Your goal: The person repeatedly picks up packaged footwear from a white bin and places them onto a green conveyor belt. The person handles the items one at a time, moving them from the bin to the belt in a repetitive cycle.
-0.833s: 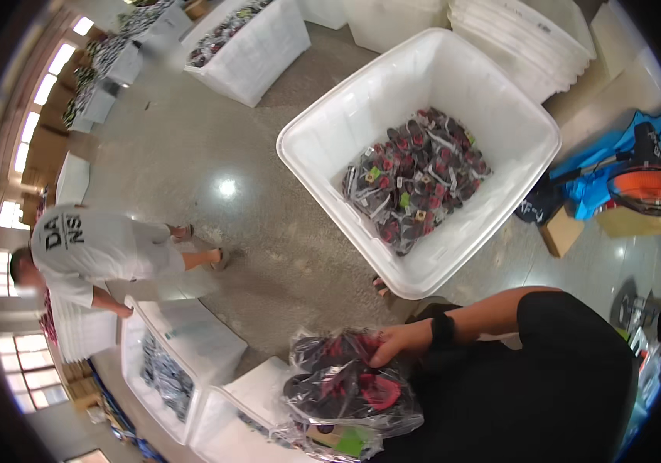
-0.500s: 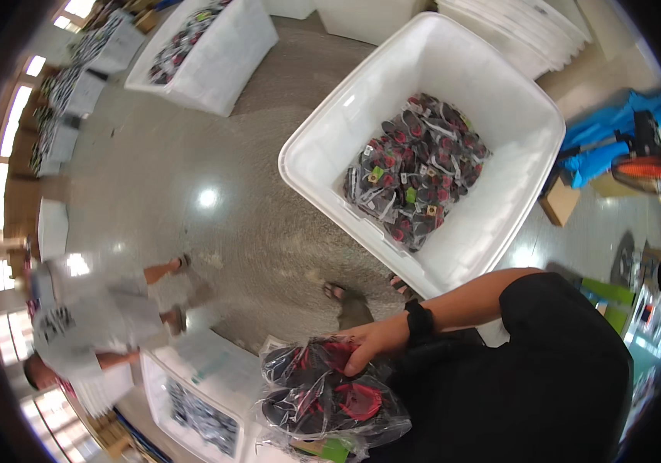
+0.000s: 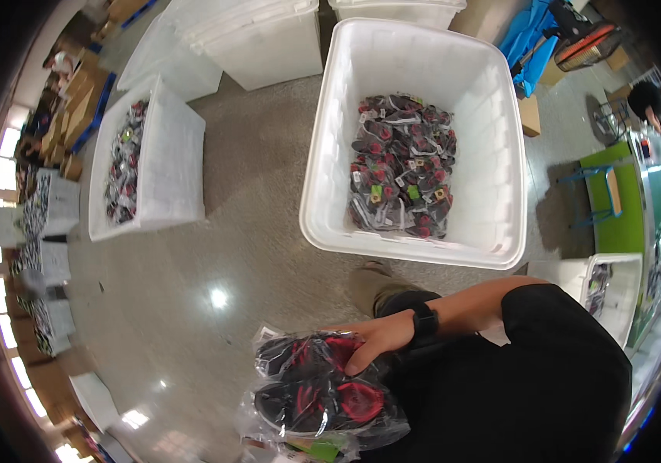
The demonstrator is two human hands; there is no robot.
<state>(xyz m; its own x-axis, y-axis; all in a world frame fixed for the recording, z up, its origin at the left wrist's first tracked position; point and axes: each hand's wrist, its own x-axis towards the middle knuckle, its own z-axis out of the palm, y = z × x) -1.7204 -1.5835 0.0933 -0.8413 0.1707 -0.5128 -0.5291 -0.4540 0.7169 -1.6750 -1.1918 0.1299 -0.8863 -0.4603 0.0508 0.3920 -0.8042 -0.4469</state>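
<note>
Two shoes: black and red, in clear plastic, low beside the black shirt, outside the big white tub.
Right hand: pinches the upper shoe through the plastic, thumb pressed on it; some fingers are hidden.
Left hand: does not show, so nobody can tell how it is.
Shoe pile: lies inside the tub.
Slipping: the shoes could slide out, because plastic is slick.
Ripping: the plastic could tear if the thumb pulls too hard.
</note>
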